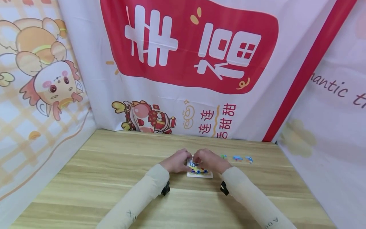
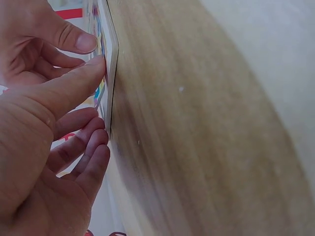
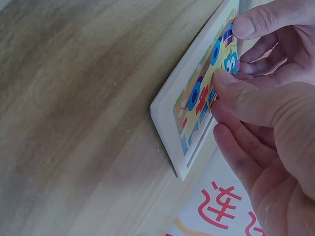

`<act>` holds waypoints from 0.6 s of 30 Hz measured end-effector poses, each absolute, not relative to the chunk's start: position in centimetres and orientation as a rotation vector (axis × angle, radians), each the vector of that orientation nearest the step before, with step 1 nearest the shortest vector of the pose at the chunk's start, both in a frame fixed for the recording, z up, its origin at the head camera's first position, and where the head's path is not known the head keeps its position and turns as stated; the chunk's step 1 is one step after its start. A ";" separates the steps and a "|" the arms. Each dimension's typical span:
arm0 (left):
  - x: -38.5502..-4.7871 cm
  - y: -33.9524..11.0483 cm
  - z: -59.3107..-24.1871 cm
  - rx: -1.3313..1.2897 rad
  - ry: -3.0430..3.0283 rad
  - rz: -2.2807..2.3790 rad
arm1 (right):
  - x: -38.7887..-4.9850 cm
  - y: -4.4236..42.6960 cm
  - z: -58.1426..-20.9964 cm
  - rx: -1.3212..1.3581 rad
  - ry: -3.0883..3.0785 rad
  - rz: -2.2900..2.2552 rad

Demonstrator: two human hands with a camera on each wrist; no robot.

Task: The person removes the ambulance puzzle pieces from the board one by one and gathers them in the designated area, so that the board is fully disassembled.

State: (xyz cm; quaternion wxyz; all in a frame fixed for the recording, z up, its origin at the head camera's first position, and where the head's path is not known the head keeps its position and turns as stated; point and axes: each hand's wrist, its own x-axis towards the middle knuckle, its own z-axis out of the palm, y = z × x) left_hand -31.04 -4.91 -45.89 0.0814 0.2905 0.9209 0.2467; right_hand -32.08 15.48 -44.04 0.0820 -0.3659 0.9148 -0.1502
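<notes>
A small jigsaw puzzle board with a white rim and a colourful vehicle picture lies flat on the table. My left hand holds the board's left side, its thumb on the picture and its fingertips by the far edge. From the right, my right hand reaches over the board. Its thumb and curled fingers pinch a puzzle piece at the picture's upper part. Both hands hide much of the picture, so the piece's outline is unclear.
Several loose puzzle pieces, among them a blue piece and another blue one, lie right of the board. The wood-grain table meets a printed cloth backdrop at the back, with cloth walls on both sides.
</notes>
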 end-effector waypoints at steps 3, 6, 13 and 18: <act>-31.0 -4.8 -45.6 0.864 2.752 0.739 | -32.2 15.6 -44.0 -1.116 2.741 -0.447; -31.0 -4.9 -45.6 0.848 2.750 0.741 | -32.2 15.6 -44.1 -1.121 2.745 -0.468; -30.9 -5.0 -45.9 0.876 2.749 0.763 | -32.4 16.0 -44.5 -1.079 2.723 -0.590; -30.9 -5.0 -45.9 0.888 2.761 0.764 | -32.3 16.2 -44.5 -1.043 2.698 -0.720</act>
